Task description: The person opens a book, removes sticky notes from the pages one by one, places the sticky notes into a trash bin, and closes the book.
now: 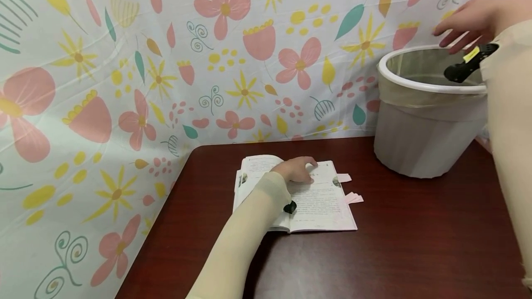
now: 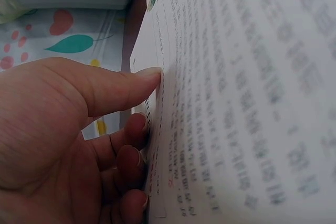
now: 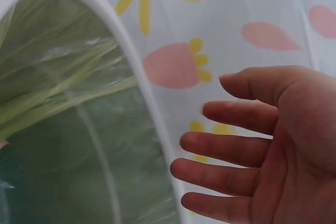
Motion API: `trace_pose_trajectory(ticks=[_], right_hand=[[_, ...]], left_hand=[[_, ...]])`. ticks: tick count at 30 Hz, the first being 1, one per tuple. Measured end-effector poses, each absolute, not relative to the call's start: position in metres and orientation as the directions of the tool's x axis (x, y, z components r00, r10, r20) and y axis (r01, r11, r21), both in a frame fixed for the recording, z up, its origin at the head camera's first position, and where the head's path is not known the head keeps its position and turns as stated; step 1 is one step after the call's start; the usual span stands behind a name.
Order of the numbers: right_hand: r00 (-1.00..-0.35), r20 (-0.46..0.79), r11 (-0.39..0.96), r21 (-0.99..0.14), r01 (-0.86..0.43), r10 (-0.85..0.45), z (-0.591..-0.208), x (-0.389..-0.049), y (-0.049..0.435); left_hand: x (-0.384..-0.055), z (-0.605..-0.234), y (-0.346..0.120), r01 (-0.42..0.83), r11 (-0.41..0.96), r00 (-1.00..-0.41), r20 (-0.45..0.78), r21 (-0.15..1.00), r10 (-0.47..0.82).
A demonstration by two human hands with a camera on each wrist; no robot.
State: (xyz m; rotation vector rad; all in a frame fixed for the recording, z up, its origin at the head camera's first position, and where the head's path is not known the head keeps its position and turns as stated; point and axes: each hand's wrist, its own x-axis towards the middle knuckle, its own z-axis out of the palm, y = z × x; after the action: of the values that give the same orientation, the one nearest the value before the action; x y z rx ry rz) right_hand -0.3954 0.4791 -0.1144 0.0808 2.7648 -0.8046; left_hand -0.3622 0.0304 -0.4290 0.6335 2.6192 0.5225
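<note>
An open book (image 1: 320,206) with printed pages lies on the dark wooden table. Across its upper middle reaches my left hand (image 1: 295,170), its thumb and fingertips touching the page. In the left wrist view the thumb of this hand (image 2: 68,124) is extended and the other fingers bend loosely against the paper. My right hand (image 1: 478,20) hovers over the far rim of a grey trash bin (image 1: 420,137). Seen from the right wrist, that hand (image 3: 283,140) has its fingers spread apart with nothing in them. A thin greenish plastic bag (image 3: 58,87) lines the bin.
Pink paper tabs (image 1: 353,197) stick out from the book's right edge. The bin stands at the table's back right, by a flower-patterned curtain (image 1: 257,73) that hangs behind and along the left side. The reddish-brown table (image 1: 395,253) stretches toward the front.
</note>
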Motion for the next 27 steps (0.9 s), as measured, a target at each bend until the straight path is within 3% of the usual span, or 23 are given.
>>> trace_pose_trajectory(ticks=[4, 11, 19, 23, 27], right_hand=[[-0.981, -0.190, 0.890, -0.453, 0.047, -0.044, -0.098, -0.385, 0.467], [-0.992, 0.086, 0.924, -0.362, -0.122, -0.097, -0.088, -0.341, 0.418], [-0.892, 0.383, 0.914, -0.221, -0.340, -0.239, -0.119, -0.273, 0.349], [-0.820, 0.409, 0.828, -0.223, -0.515, -0.400, -0.159, -0.244, 0.320], [-0.803, 0.324, 0.779, -0.236, -0.581, -0.501, -0.204, -0.222, 0.299]], left_hand=[[-0.363, -0.430, 0.031, 0.351, 0.828, -0.819, -0.287, 0.437, 0.498], [-0.364, -0.426, 0.031, 0.348, 0.820, -0.812, -0.292, 0.454, 0.506], [-0.366, -0.423, 0.029, 0.354, 0.815, -0.806, -0.292, 0.459, 0.515], [-0.367, -0.423, 0.028, 0.341, 0.822, -0.806, -0.308, 0.456, 0.506], [-0.367, -0.422, 0.026, 0.333, 0.825, -0.807, -0.315, 0.456, 0.500]])
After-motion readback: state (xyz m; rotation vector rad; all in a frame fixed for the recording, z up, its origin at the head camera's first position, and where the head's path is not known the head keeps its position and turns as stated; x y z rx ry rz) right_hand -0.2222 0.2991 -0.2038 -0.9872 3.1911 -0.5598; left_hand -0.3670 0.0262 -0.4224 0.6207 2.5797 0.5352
